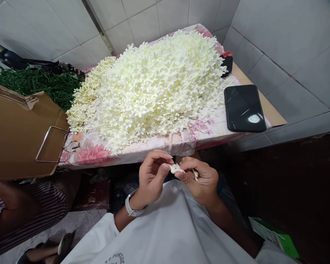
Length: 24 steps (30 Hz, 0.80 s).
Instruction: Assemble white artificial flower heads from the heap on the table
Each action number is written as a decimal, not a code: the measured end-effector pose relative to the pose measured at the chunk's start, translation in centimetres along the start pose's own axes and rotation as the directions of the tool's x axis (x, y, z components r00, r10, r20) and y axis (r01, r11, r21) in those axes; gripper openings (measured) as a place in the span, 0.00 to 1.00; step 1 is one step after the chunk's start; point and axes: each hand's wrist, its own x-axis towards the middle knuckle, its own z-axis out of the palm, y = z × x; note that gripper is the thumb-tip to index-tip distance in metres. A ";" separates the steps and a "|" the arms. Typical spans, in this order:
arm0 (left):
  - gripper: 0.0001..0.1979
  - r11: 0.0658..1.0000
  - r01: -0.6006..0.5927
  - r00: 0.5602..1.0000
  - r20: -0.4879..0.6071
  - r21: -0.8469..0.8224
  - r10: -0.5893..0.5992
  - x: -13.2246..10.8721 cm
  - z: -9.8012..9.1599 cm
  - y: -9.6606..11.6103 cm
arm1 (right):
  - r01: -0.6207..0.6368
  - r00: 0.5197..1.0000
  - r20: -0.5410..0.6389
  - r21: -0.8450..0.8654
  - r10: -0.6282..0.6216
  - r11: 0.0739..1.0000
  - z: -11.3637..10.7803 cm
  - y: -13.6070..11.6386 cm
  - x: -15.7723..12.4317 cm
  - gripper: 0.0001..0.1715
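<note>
left hand (pixel 153 178) and right hand (pixel 202 180), probably a white flower (pixel 176 168) between them, heaped pale flowers (pixel 159 84) beyond

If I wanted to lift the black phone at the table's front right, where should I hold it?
The phone is probably best gripped by its left and right edges, from the front: it lies flat, glossy face up, near the front of the table, with the flowers leftward.

On the tablecloth (pixel 218 126) across the upper centre, a flower heap (pixel 159 86) lies between a bud pile (pixel 92 86) at left and a smartphone (pixel 245 108) at right, with a cardboard box (pixel 22 135) before leafy sprigs (pixel 49 84) at the left edge.
</note>
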 end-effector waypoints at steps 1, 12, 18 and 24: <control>0.09 0.999 0.010 0.999 0.032 -0.039 -0.009 0.0 0.0 0.0 | 0.020 1.000 -0.022 0.007 -0.020 1.000 0.1 0.1 0.1 0.07; 0.10 0.996 -0.026 0.978 -0.209 -0.088 0.007 1.0 -3.4 -0.3 | 0.233 0.970 -0.027 -0.158 -0.240 0.960 0.0 -1.9 4.1 0.04; 0.08 0.982 -0.129 0.964 -0.249 -0.137 0.092 1.0 -4.9 -0.5 | 0.401 0.892 0.139 -0.684 -0.430 0.609 2.2 -5.7 14.2 0.07; 0.08 0.977 -0.141 0.969 -0.226 -0.159 0.103 0.5 -4.4 -0.6 | 0.349 0.930 0.177 -0.700 -0.322 0.623 3.0 -5.1 15.1 0.14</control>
